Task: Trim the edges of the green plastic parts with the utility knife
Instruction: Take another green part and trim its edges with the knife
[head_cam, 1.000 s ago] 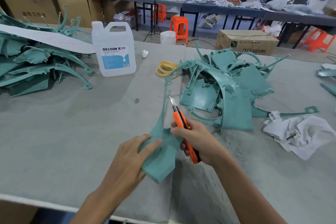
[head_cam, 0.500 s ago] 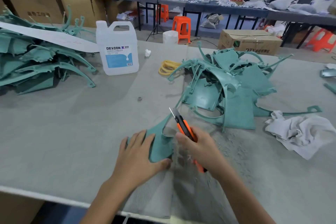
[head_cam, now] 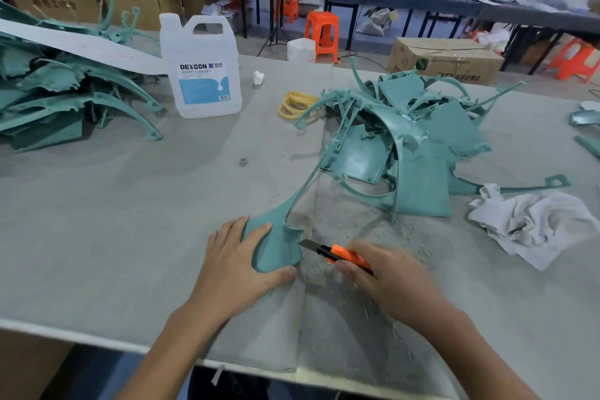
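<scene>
Orange knife [head_cam: 344, 255] now sideways — blade [head_cam: 308, 244] at green part [head_cam: 278, 245]

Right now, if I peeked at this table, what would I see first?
The bright orange utility knife jumps out: the right hand grips it near the front, blade at a green plastic part that the left hand presses flat. Behind them sits a big tangled pile of green parts, and a white jug stands further left.
</scene>
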